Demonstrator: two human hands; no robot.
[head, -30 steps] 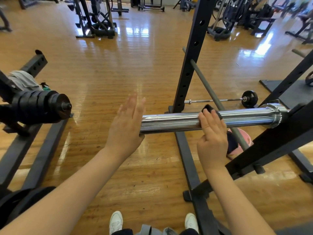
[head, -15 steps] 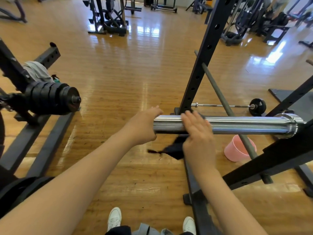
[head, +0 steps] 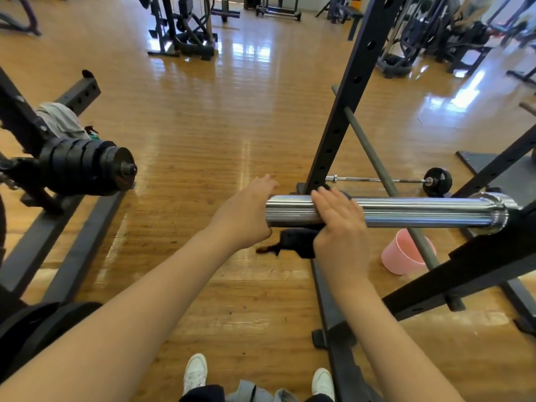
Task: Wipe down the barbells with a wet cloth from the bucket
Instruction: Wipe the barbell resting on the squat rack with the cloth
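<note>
Barbell sleeve (head: 406, 211) lies level across centre-right, its collar end on the rack (head: 342, 117), free end at the left hand. Going left to right: left hand (head: 246, 216) sits over the sleeve's free end, fingers curled round the tip; how tight, I cannot tell, since the hand hides the end face. Dark cloth (head: 295, 240) hangs below the sleeve, a corner dangling loose. Right hand (head: 339, 224) lies over the sleeve with fingers straight, pressing the cloth on; no curled grip seen. Pink bucket (head: 403, 256) stands on the floor just behind the rack's diagonal bar.

Risks, as judgement: flat-hand pressure only, so the cloth could slide off the free end and drop. Smooth wet chrome may let the hand slip. The sleeve may spin under the wipe, leaving streaks. Drips could slick the wood floor by the shoes (head: 195, 372).

Hidden: cloth part under the palm, sleeve underside, bucket contents, bar's far side beyond frame.
</note>
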